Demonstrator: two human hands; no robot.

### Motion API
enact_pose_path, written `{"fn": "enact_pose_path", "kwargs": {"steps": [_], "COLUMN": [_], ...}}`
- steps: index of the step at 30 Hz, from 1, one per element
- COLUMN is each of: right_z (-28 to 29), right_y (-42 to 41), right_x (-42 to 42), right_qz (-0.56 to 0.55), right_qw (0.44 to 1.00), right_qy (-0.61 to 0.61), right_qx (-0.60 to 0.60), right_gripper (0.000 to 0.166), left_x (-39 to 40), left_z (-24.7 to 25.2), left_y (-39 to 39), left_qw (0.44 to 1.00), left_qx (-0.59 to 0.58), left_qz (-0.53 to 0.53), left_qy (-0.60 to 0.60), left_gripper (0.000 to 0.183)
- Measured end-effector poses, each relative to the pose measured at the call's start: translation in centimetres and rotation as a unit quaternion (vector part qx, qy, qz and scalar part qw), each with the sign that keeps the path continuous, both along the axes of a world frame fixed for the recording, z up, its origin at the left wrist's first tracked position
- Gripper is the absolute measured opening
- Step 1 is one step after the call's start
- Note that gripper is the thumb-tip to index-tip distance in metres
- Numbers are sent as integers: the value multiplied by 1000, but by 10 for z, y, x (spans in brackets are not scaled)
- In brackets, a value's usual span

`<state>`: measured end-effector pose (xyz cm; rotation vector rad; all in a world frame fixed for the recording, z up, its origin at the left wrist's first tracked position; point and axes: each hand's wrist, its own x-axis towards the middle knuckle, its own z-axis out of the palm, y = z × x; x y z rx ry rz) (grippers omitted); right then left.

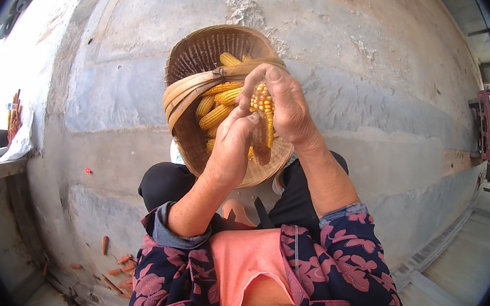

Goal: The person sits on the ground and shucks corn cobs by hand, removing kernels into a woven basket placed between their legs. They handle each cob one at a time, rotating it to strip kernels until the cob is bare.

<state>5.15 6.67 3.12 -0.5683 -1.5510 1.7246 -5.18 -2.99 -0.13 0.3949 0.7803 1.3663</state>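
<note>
Both my hands hold one ear of corn (264, 104) over a woven bamboo basket (191, 66). Yellow kernels cover its upper end and right side, while much of the lower left side is bare reddish cob. My left hand (237, 141) grips it from the left, with the thumb against the bare part. On the other side my right hand (287, 104) curls around the top end. Several whole yellow ears (217, 115) lie in the basket under its bent bamboo handle (198, 88). My hands hide part of the basket's right side.
The basket stands on worn concrete floor (113, 91) between my knees. Stripped reddish cobs (125, 267) are scattered at lower left. A white bag (21, 136) and a bundle of thin reddish sticks or cobs (15, 117) sit by the left ledge. A red vehicle (489, 123) stands far right.
</note>
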Motion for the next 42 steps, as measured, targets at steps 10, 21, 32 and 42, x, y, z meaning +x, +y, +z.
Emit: {"fn": "enact_pose_path", "kwargs": {"steps": [10, 21, 32, 42], "right_z": [-5, -4, -8, -8], "right_y": [5, -7, -17, -14], "right_x": [-3, 4, 0, -6], "right_qz": [-6, -8, -61, -20], "right_qw": [1000, 999, 991, 998], "right_qy": [16, -24, -39, -25], "right_qx": [1, 37, 111, 53], "right_gripper": [48, 47, 43, 43], "left_x": [3, -3, -8, -8], "left_z": [2, -6, 12, 14], "left_y": [-2, -5, -6, -8], "left_qw": [999, 999, 993, 993], "left_qx": [14, -35, -34, -46], "left_qz": [35, -14, -38, 18], "left_qy": [2, 17, 103, 104], "left_gripper": [48, 42, 33, 27]}}
